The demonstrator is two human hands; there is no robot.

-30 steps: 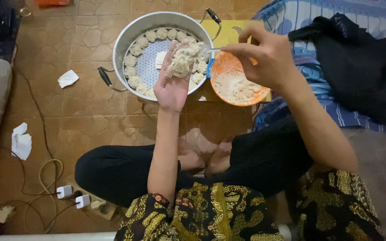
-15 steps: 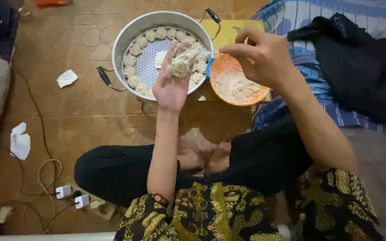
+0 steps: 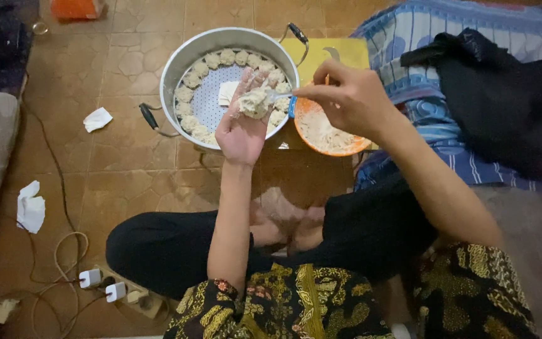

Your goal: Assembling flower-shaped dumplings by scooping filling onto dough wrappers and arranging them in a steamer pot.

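Two hands work apart: my left hand [image 3: 241, 129] cups a dumpling [image 3: 254, 102] above the steamer pot [image 3: 174, 66]; my right hand [image 3: 349, 100] pinches a spoon [image 3: 277, 95] against it.

A pale, soft, matt dough wrapper [image 3: 253, 102] with lumpy filling is cupped in the left hand [image 3: 243, 125]. A thin metal spoon [image 3: 277, 95] is pinched by the right hand [image 3: 349, 100]. The steamer pot [image 3: 180, 59] is made of dull brushed metal, its perforated tray painted white. Smooth orange plastic forms the bowl [image 3: 340, 147]. The floor [image 3: 127, 157] is laid with glossy brown tile.
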